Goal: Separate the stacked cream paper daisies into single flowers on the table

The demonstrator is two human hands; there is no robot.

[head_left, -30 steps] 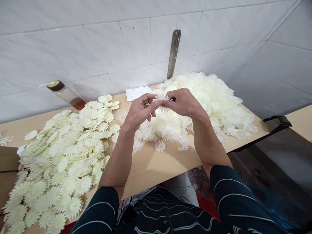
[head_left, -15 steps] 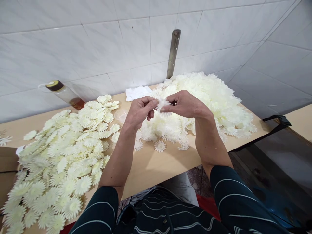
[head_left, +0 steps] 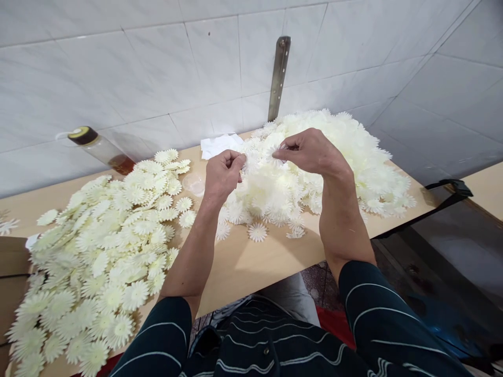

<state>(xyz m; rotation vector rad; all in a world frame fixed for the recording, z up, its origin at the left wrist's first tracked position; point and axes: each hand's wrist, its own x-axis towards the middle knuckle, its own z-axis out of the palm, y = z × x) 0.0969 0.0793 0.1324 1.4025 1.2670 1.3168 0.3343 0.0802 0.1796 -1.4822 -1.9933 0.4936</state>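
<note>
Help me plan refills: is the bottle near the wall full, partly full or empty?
Partly full: reddish-brown liquid sits in the lower part of the bottle, and the clear section above shows none.

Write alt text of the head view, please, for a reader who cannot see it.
A person's left-hand grip and right-hand grip, held apart, each pinch a pale flower piece over a large heap of similar pieces on a table. A second pile lies at left; a capped bottle is near the tiled wall.
</note>
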